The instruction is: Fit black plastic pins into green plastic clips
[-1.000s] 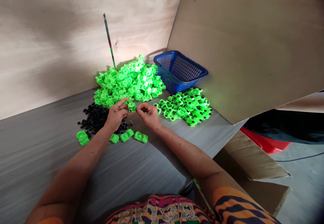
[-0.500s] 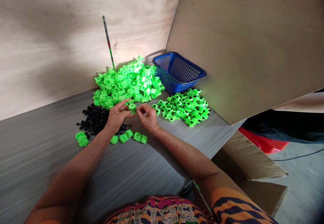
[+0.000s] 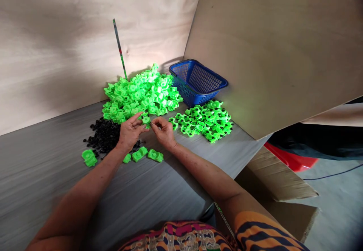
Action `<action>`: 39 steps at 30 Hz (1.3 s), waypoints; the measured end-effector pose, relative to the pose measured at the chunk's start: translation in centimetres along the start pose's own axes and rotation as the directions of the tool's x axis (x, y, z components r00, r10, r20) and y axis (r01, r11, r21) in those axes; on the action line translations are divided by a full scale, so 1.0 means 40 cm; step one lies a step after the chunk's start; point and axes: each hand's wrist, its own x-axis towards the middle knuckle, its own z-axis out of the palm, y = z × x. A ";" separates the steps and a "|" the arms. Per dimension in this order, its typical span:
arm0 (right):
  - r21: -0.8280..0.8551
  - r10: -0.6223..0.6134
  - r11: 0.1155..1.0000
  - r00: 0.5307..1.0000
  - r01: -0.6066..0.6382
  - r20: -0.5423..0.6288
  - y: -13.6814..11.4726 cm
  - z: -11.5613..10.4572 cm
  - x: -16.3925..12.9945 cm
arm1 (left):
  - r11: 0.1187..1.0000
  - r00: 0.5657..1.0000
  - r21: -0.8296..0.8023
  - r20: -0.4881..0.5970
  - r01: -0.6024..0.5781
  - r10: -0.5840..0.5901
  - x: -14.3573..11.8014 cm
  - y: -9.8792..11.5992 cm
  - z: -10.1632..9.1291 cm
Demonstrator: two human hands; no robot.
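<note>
Between the thumb and fingers of my left hand (image 3: pixel 129 132) is a small green toy car body (image 3: pixel 146 120), held above the table. The fingertips of my right hand (image 3: pixel 164 132) are pinched together at the car body's right side; whatever is between them is too small to make out. Beside and behind my left wrist lies a heap of black wheel-and-axle pieces (image 3: pixel 103 135), partly hidden by the hand. Several loose green car bodies (image 3: pixel 155 155) rest in front of my hands. Farther back rises a big pile of green car bodies (image 3: pixel 138 92).
To the right is a pile of green cars with black wheels (image 3: pixel 207 122). A blue plastic basket (image 3: pixel 195 99) stands behind it against the wooden panels. One thin upright strip (image 3: pixel 119 47) leans at the back wall. Cardboard (image 3: pixel 283 179) lies beyond the table's right edge.
The view has shifted slightly. Both hands stay together at the same car body, with only small finger movement; the piles look the same.
</note>
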 end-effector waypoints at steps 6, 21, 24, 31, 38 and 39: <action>0.059 -0.016 0.998 1.000 0.015 0.006 0.002 0.005 0.005 | 1.000 0.999 -0.020 -0.043 -0.014 0.013 -0.004 0.003 0.005; -0.437 0.000 0.896 0.983 0.081 0.183 -0.033 -0.171 0.083 | 0.990 0.999 0.141 -0.046 0.010 -0.004 0.032 -0.005 -0.031; -0.768 0.050 0.640 0.999 -0.017 0.020 -0.040 -0.284 0.110 | 0.919 0.988 0.391 -0.109 -0.054 0.105 0.054 0.004 -0.070; -0.858 -0.004 0.492 0.985 -0.146 -0.170 -0.022 -0.317 0.109 | 0.087 0.963 0.960 0.269 -0.267 -0.006 0.033 0.051 -0.095; -0.662 0.024 0.713 0.935 0.231 0.353 -0.035 -0.055 0.109 | -0.180 0.946 0.929 0.311 -0.323 -0.092 0.010 0.039 -0.061; -0.681 0.079 0.704 0.932 0.200 0.354 -0.034 -0.020 0.113 | -0.181 0.945 0.927 0.317 -0.328 -0.086 0.009 0.037 -0.060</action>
